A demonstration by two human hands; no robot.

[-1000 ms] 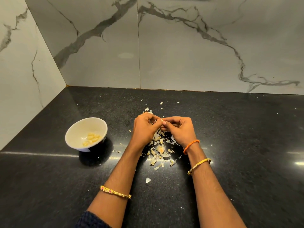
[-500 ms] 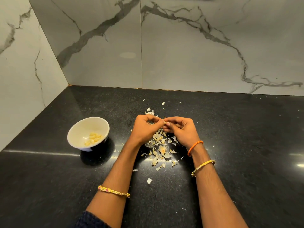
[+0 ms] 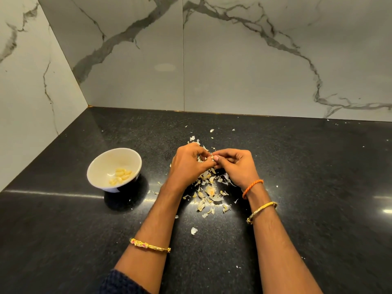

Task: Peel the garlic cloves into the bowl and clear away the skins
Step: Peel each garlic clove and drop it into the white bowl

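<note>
My left hand and my right hand meet fingertip to fingertip over the middle of the black counter, both pinching one small garlic clove that is mostly hidden by the fingers. Under and just in front of the hands lies a loose pile of pale garlic skins. A white bowl stands to the left of my left hand, apart from it, with several peeled yellow cloves lying in its bottom.
Stray skin flakes lie scattered around the pile, some behind the hands near the back. The black counter meets marble walls at the back and on the left, forming a corner.
Both hands stay together on the clove, with only small finger movements. The view has shifted slightly; the bowl and the skins pile lie as before.
</note>
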